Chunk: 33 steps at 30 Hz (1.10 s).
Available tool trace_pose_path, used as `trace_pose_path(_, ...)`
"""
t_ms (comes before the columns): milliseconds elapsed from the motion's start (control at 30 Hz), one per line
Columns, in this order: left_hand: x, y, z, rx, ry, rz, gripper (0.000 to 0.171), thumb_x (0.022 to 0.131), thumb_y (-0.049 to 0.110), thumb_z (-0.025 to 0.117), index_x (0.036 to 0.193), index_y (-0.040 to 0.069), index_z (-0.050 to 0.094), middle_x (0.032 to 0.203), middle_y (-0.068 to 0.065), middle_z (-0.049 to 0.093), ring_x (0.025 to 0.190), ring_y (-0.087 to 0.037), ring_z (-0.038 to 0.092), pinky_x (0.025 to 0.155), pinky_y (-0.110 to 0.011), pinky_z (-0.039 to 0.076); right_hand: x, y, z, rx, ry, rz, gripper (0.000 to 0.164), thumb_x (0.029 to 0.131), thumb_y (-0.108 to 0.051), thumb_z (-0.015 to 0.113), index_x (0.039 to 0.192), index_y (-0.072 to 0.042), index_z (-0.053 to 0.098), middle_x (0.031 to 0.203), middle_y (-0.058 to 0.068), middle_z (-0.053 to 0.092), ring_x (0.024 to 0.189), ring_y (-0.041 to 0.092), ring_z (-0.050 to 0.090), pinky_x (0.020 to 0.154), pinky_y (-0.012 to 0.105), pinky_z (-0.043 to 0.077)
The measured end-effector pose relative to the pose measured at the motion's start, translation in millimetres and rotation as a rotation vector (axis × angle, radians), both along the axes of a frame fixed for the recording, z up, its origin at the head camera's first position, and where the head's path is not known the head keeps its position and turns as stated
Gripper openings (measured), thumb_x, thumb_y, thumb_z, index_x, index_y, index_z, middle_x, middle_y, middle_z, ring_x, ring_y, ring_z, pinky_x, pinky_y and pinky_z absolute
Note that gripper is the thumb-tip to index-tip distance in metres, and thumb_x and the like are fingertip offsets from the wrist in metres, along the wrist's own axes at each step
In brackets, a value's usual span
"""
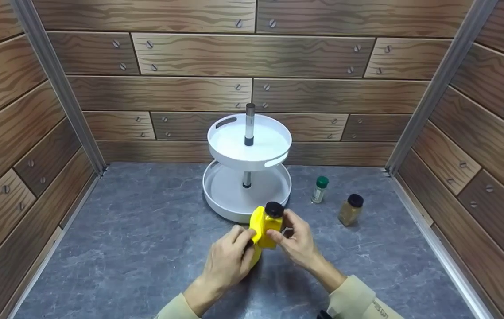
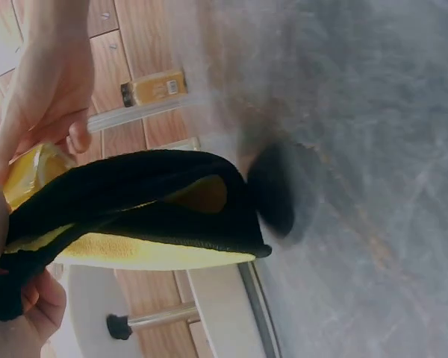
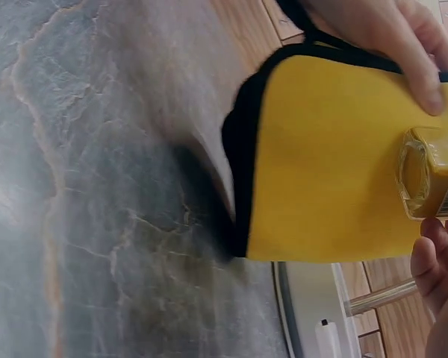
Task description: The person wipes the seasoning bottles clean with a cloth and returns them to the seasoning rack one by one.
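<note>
I see left hand (image 1: pixel 229 256) pinching cloth (image 1: pixel 257 221), right hand (image 1: pixel 298 243) gripping jar (image 1: pixel 272 223); wiping seems unfinished; green-cap bottle (image 1: pixel 318 194), brown jar (image 1: pixel 349 213): cannot tell if wiped.

Plank-patterned walls (image 1: pixel 199 55); grey veined surface (image 1: pixel 123 239)

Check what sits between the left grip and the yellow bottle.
The yellow cloth, held by the left grip, lies between it and the yellow bottle; the head view shows this.
</note>
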State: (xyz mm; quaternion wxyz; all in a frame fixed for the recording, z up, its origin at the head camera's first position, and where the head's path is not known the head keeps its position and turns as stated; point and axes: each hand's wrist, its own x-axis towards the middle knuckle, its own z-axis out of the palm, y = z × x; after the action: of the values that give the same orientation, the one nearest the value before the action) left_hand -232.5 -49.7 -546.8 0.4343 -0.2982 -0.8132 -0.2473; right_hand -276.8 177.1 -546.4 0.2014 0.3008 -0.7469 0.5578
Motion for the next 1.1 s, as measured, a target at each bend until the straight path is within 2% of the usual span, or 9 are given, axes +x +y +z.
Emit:
trace_pose_path(200,3.2,0.3,-5.3,-0.015,0.000,-0.017,0.030,0.085,0.008,0.084,0.113,0.012,0.075,0.089,0.002,0.063,0.067,-0.008,0.057,0.057,-0.021,0.053,-2.6,2.2,7.9,-0.013,0.010,-0.028,0.033,0.097,-0.014,0.084,0.127,-0.007,0.074,0.102,0.011,0.080,0.081,0.003,0.068,0.056,0.024,0.056)
trace_pose_path(400,4.1,3.7,-4.5,0.007,-0.021,-0.028,0.029,0.084,0.008,0.082,0.111,0.010,0.074,0.087,0.002,0.062,0.067,-0.004,0.051,0.056,-0.017,0.048,-2.3,4.0,8.1,0.016,0.027,-0.016,0.034,0.098,-0.018,0.084,0.130,-0.012,0.075,0.105,0.009,0.080,0.083,0.003,0.067,0.054,0.025,0.054)
trace_pose_path(567,0.4,7.2,3.0,0.049,-0.025,-0.040,0.029,0.084,0.005,0.081,0.111,0.008,0.073,0.089,0.001,0.065,0.067,-0.006,0.055,0.059,-0.018,0.052,-0.2,4.3,4.4,0.047,0.021,0.008,0.035,0.100,-0.025,0.084,0.132,-0.013,0.074,0.108,0.008,0.079,0.087,0.002,0.068,0.056,0.026,0.056)
trace_pose_path(833,-6.7,11.5,17.4,0.116,-0.003,-0.026,0.027,0.086,0.004,0.081,0.112,0.006,0.073,0.087,-0.001,0.064,0.066,-0.007,0.053,0.058,-0.017,0.050,4.5,3.4,-1.6,0.106,0.050,0.018,0.037,0.104,-0.043,0.079,0.131,-0.018,0.074,0.103,0.004,0.076,0.084,0.000,0.066,0.058,0.026,0.057)
trace_pose_path(1100,-5.9,10.8,19.5,0.100,0.001,-0.016,0.027,0.085,0.005,0.081,0.112,0.008,0.074,0.087,0.000,0.064,0.065,-0.007,0.053,0.057,-0.018,0.050,7.3,3.3,-3.1,0.085,0.037,0.027,0.039,0.105,-0.042,0.079,0.135,-0.018,0.073,0.108,0.005,0.079,0.087,0.001,0.069,0.059,0.026,0.058)
